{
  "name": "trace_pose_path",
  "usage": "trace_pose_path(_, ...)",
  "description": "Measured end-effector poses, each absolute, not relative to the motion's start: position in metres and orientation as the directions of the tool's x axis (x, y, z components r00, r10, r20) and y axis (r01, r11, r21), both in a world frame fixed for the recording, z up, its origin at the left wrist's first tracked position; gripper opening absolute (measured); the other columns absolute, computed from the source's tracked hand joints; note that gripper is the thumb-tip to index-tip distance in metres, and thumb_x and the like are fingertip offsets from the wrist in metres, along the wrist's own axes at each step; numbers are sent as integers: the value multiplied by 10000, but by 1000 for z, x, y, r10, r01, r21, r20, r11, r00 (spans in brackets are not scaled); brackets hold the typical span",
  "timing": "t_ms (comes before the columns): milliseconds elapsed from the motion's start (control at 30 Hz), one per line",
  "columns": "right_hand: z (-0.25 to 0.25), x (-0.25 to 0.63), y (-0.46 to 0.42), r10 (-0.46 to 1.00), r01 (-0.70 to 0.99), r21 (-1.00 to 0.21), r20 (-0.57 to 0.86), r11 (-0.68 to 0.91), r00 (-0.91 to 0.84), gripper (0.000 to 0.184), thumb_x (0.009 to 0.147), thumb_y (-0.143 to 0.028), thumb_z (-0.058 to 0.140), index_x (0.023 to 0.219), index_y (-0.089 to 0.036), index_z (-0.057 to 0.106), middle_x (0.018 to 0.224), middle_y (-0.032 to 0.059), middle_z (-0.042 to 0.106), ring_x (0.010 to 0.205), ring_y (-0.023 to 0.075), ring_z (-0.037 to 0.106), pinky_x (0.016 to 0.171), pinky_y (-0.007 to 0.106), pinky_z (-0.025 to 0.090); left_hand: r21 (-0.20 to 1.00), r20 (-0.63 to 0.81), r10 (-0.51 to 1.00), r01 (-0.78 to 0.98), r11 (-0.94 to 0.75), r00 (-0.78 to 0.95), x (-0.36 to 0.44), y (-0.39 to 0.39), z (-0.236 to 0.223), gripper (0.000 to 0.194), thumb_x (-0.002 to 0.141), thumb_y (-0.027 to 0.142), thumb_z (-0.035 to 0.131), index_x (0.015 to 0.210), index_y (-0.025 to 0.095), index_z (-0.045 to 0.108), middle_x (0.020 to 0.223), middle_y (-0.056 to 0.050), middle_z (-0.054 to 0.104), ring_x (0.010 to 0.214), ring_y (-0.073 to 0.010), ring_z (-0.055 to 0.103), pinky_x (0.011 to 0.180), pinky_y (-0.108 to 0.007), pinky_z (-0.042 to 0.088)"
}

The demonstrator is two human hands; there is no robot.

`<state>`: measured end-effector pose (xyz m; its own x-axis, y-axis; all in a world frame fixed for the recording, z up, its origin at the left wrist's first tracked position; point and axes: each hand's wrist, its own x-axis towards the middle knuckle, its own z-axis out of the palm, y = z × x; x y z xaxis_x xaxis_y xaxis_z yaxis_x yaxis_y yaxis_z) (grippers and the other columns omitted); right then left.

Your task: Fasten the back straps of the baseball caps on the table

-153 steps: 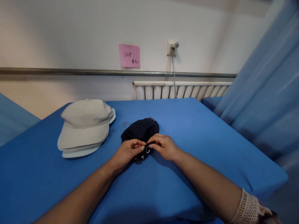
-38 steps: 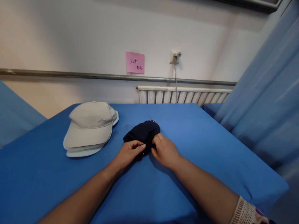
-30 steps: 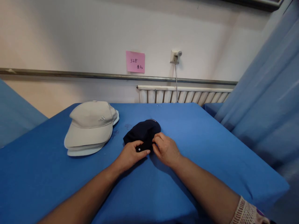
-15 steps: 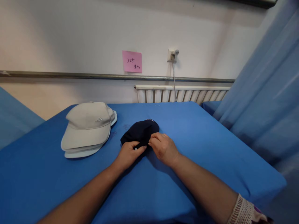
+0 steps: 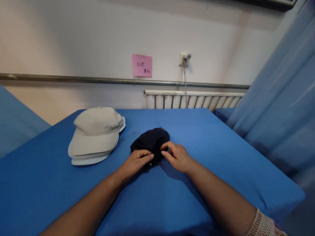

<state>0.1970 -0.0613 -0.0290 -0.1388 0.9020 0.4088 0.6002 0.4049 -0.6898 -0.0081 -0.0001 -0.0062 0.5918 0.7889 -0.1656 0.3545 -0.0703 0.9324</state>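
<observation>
Two bare hands, both at work on one dark cap [image 5: 149,139] around the middle of the table [image 5: 209,131], short of the far edge. From my remote seat: left hand [image 5: 134,164] closed in a pinch, thumb and forefinger on the cap's near side. Right hand [image 5: 178,157] pinches loosely at its right side, fingertips almost together; the exact bit gripped is too dark for me to tell. Cap looks soft, creased, white lettering along its far rim, small white mark low at the near side.

Stack of pale caps [image 5: 95,131] sits toward the table's far left corner, well apart from the hands; top one upright, brim toward me, small logo on the front. Blue cover over the table, faint dark smudges between stack and dark cap.

Behind the far edge: white radiator [image 5: 197,100], metal rail [image 5: 98,79], pink note [image 5: 142,65] on the wall, socket with plug [image 5: 183,60], cord hanging down. Blue curtain [image 5: 278,91] beyond the right edge. Knit cuff on right arm.
</observation>
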Motion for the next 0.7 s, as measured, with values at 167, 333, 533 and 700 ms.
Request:
trace_pose_path(167,-39,202,-52,930,440,-827,249,349,-271,85,861,-218,631,940,-191,647,843,-8,625,638,87,534,594,212,412,854,-106,785,461,-243,611,-10,1,-8,296,753,438,646,795,152,709,653,0,604,585,-120,496,546,-239,377)
trace_pose_path(333,-35,209,-51,907,610,-671,304,422,-293,95,803,-142,657,857,-190,596,803,-28,574,673,90,511,627,211,380,744,63,771,485,-460,633,-12,-2,-3,206,795,353,611,866,177,692,710,2,624,620,-129,524,574,-246,397)
trace_pose_path(533,-24,207,-51,938,897,-355,312,264,-153,158,762,-83,561,876,-188,533,919,21,564,723,129,500,629,252,339,456,386,565,382,-804,729,-12,-12,-2,256,728,30,505,902,194,596,922,-28,614,873,-167,563,787,-293,445)
trace_pose_path(700,-24,212,-54,964,926,-287,178,244,-198,260,719,-29,524,929,-178,556,954,47,592,715,139,522,637,266,345,263,186,445,392,-881,876,-7,-19,-4,261,791,59,508,972,204,627,970,-56,624,897,-206,550,816,-356,444)
